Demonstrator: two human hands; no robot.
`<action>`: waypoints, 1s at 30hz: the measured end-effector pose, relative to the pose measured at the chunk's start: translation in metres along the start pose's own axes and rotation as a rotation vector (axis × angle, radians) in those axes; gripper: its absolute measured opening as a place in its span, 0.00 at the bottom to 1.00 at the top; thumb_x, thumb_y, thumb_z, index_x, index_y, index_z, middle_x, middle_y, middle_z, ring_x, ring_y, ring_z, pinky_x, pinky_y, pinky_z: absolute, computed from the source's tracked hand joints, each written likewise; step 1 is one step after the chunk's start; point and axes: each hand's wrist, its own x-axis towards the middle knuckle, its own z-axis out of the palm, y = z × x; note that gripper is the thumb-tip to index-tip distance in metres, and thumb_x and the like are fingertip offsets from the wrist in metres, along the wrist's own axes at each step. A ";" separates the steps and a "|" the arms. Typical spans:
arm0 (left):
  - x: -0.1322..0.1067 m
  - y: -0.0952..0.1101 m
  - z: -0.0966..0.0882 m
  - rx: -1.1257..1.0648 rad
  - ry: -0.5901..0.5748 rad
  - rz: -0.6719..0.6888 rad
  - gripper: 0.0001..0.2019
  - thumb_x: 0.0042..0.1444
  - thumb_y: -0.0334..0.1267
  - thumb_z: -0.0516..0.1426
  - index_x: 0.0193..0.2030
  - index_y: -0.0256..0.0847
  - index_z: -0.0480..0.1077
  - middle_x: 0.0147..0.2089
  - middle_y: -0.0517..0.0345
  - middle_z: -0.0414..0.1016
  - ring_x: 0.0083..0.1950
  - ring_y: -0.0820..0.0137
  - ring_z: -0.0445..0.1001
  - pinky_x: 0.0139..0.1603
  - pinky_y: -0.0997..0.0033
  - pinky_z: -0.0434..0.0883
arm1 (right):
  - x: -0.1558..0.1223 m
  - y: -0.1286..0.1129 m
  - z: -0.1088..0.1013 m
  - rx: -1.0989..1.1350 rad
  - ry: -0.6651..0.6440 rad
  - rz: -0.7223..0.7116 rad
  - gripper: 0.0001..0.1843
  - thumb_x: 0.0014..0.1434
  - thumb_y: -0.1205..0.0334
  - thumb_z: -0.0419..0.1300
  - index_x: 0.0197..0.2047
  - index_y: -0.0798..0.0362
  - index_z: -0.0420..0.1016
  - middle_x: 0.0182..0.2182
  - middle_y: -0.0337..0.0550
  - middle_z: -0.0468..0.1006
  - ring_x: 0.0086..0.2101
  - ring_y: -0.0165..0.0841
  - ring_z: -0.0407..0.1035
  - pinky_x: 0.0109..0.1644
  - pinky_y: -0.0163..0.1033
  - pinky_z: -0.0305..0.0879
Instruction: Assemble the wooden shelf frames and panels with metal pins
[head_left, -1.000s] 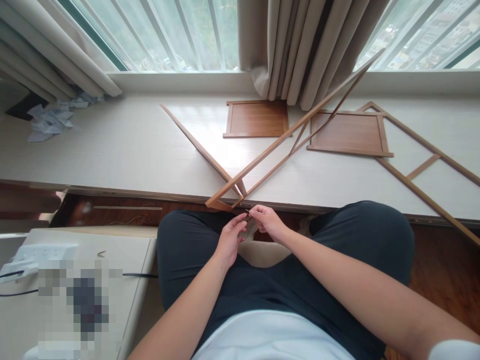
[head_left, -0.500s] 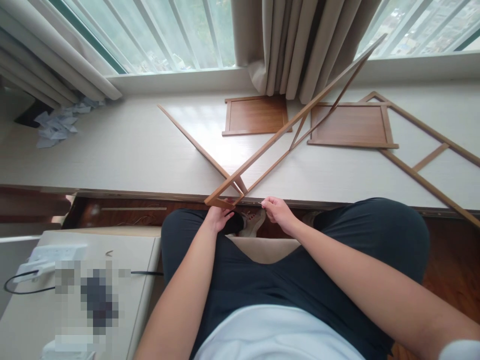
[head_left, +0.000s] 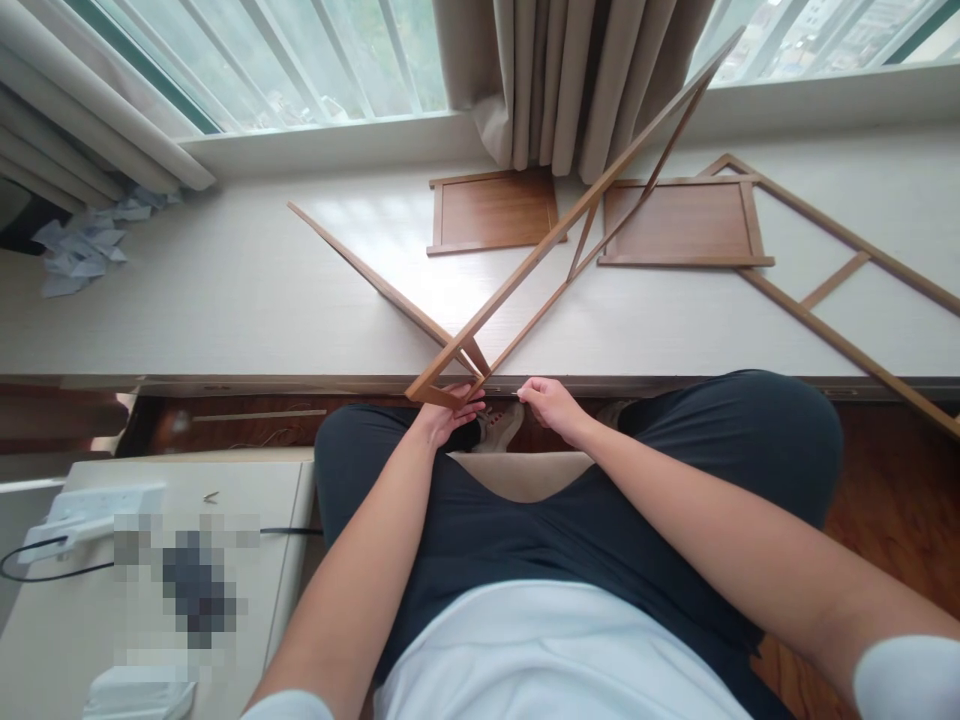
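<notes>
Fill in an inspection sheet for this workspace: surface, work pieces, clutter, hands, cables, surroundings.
Surface: pale ledge under the windows; side table at the person's left.
Work pieces: angled wooden frame at the near edge; left panel and right panel lying flat; a second frame overlapping the right panel.
Clutter: crumpled paper on the ledge; small V-shaped item on the side table; a dark object there is pixelated.
Left hand: at the angled frame's lower end; grip unclear.
Right hand: fingers pinch a tiny item, too small to identify.
Cables: black cable by the power strip; another crosses the table edge.
Surroundings: curtains, barred windows.
</notes>
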 end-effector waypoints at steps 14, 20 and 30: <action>0.006 -0.013 0.019 -0.143 -0.155 0.002 0.05 0.61 0.33 0.66 0.43 0.36 0.79 0.42 0.49 0.84 0.36 0.69 0.83 0.35 0.74 0.76 | 0.006 0.017 0.004 -0.065 -0.053 -0.035 0.18 0.52 0.44 0.66 0.31 0.51 0.72 0.17 0.32 0.64 0.22 0.29 0.56 0.27 0.36 0.52; 0.008 -0.014 0.023 -0.144 -0.136 0.009 0.02 0.62 0.32 0.65 0.40 0.36 0.79 0.38 0.51 0.83 0.32 0.73 0.80 0.29 0.79 0.73 | 0.014 0.024 0.019 -0.002 -0.010 -0.029 0.16 0.52 0.46 0.66 0.32 0.51 0.73 0.20 0.35 0.69 0.24 0.31 0.61 0.28 0.36 0.56; 0.016 -0.017 0.022 -0.059 -0.131 0.008 0.07 0.61 0.39 0.66 0.42 0.37 0.80 0.40 0.49 0.84 0.32 0.73 0.78 0.28 0.78 0.70 | 0.021 0.030 0.025 -0.030 -0.008 0.016 0.17 0.52 0.45 0.65 0.33 0.51 0.74 0.22 0.36 0.71 0.26 0.32 0.64 0.29 0.36 0.59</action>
